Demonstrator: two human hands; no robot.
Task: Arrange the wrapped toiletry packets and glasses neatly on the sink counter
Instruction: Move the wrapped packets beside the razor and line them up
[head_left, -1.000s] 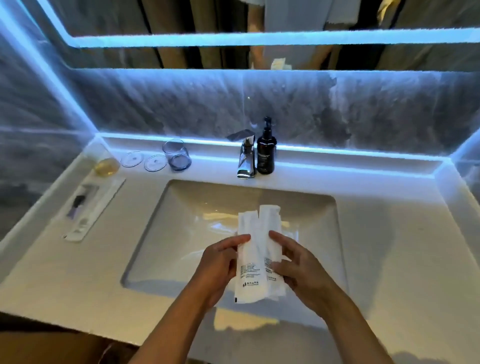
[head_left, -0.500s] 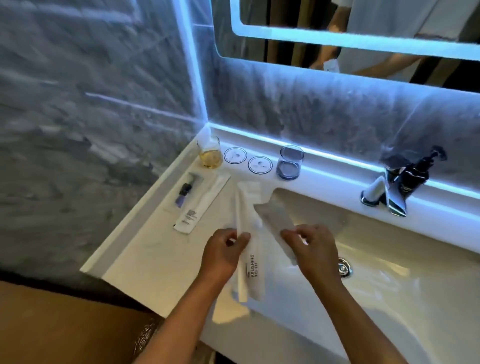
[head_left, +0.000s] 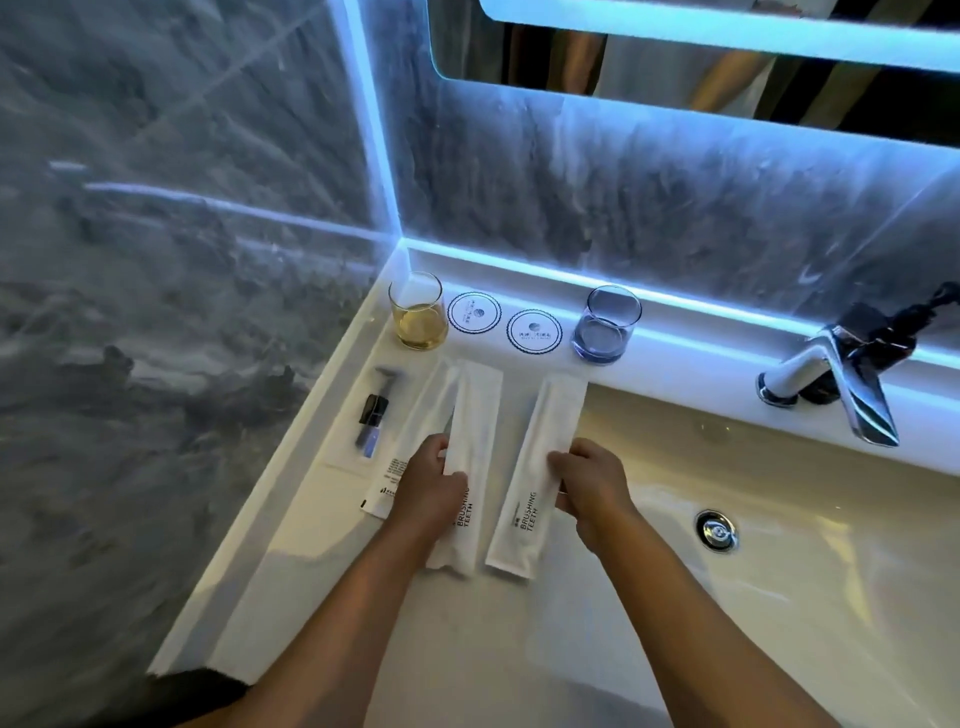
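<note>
Two long white packets printed "BRUSHING TEETH" lie side by side on the counter left of the basin. My left hand (head_left: 434, 480) rests on the left packet (head_left: 475, 415), fingers gripping its edge. My right hand (head_left: 589, 480) pinches the right packet (head_left: 545, 447), which lies along the basin's rim. A third white packet (head_left: 410, 441) lies partly under the left one. A clear razor packet (head_left: 371, 415) sits further left. At the back stand an amber glass (head_left: 420, 312) and a bluish glass (head_left: 607, 325), with two round coasters (head_left: 504, 322) between them.
The white counter (head_left: 322, 561) ends at a raised lip against the grey marble wall on the left. The basin (head_left: 779, 519) with its drain (head_left: 717, 530) fills the right. A chrome tap (head_left: 841, 384) and a dark pump bottle (head_left: 904, 322) stand at the back right.
Both hands carried the packets from above the basin to the left counter, spread them apart and laid them flat side by side. The view has swung left.
</note>
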